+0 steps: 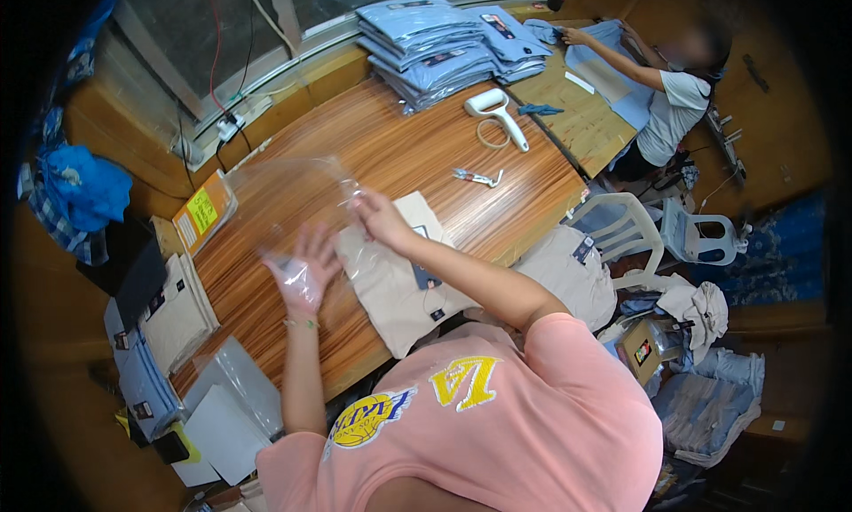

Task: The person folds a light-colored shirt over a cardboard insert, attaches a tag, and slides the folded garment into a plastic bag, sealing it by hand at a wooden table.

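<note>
A clear plastic bag (297,179) is spread in the air above the wooden table. My right hand (382,221) is closed on the bag's edge, fingers pinched together. Lower and to the left, my left hand (303,279) has its fingers spread, and shiny film lies over its palm; whether the hand is inside the bag I cannot tell. A folded beige garment (377,303) with a dark hang tag (424,271) lies beneath my right hand and forearm, at the table's near edge. Part of it is hidden by the arm.
Stacks of bagged blue garments (426,46) stand at the far edge. A white-handled roller (501,117), a tape ring (491,135) and a small metal tool (477,177) lie on the table (302,139). Folded beige garments (182,312) sit left. A co-worker (674,104) handles blue cloth (612,68).
</note>
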### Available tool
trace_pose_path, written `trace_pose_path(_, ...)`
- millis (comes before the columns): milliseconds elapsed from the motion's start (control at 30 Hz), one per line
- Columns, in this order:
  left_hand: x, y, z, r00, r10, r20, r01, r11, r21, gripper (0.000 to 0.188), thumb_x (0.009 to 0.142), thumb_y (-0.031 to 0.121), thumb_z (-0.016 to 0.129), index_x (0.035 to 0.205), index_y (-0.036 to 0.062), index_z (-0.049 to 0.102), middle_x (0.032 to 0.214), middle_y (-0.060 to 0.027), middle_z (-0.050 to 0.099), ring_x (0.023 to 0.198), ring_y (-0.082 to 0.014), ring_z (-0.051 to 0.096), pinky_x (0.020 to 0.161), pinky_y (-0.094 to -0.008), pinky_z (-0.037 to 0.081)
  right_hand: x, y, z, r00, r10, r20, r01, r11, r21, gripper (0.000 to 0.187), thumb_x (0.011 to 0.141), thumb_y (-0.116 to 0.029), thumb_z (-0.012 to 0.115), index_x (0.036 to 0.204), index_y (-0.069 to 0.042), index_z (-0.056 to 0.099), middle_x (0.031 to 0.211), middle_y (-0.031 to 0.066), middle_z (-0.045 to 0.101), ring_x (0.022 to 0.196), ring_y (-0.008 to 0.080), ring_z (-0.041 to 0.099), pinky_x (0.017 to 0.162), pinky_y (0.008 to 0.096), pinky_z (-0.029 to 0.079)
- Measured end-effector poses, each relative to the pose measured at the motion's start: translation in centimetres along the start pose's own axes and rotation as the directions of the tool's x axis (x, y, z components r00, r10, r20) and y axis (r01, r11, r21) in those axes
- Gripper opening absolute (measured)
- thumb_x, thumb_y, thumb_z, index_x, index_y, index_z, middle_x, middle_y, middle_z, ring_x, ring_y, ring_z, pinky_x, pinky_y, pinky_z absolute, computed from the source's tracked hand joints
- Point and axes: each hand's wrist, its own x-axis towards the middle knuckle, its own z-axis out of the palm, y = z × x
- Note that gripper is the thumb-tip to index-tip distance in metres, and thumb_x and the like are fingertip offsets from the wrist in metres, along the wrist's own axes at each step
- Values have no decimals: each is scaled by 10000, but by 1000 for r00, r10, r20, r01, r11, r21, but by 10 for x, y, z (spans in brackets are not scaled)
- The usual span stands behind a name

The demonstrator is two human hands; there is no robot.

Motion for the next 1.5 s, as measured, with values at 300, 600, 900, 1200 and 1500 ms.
trace_pose_path(300, 38, -17, -34, 783, 190, -592, 220, 806, 549, 247, 891, 186, 566, 1074, 20, 551, 999, -96, 617, 916, -152, 600, 804, -260, 503, 41, -16, -115, 929, 134, 346, -26, 953, -300, 130, 859, -104, 569, 881, 20, 598, 739, 110, 643, 641, 131, 616, 586, 233, 487)
trace_pose_path(600, 60, -1, 20, 746, 127, -654, 282, 830, 482, 178, 861, 130, 603, 1009, 43, 557, 941, -61, 642, 754, -106, 613, 624, -199, 501, 35, -48, -131, 981, 178, 75, -166, 976, -143, 112, 852, -140, 606, 826, -32, 621, 677, 30, 617, 553, 59, 532, 482, 182, 408)
trace_pose_path(900, 65, -24, -46, 639, 542, -546, 649, 2, 761, 139, 758, 119, 705, 809, -2, 659, 740, -45, 650, 675, -100, 580, 572, -211, 433, 68, 54, -158, 977, 211, 25, -180, 885, -429, 151, 801, -189, 690, 739, -60, 645, 546, -39, 500, 432, 39, 378, 380, 208, 270)
trace_pose_path(1200, 52, 16, -63, 683, -15, -730, 707, 262, 657, 277, 724, 52, 707, 981, -15, 626, 822, -51, 651, 687, -83, 549, 577, -204, 423, 90, 40, -176, 844, 504, 183, -339, 767, -545, 206, 782, -283, 716, 812, -86, 665, 475, -71, 365, 390, 41, 278, 366, 211, 182)
trace_pose_path(1500, 49, 12, -51, 703, -169, -691, 701, 331, 632, 496, 736, 4, 674, 1205, 33, 517, 885, -26, 628, 641, -51, 516, 523, -192, 398, 96, 36, -200, 519, 731, 443, -501, 680, -535, 272, 777, -163, 696, 1015, -62, 613, 558, -65, 435, 402, 17, 297, 359, 193, 182)
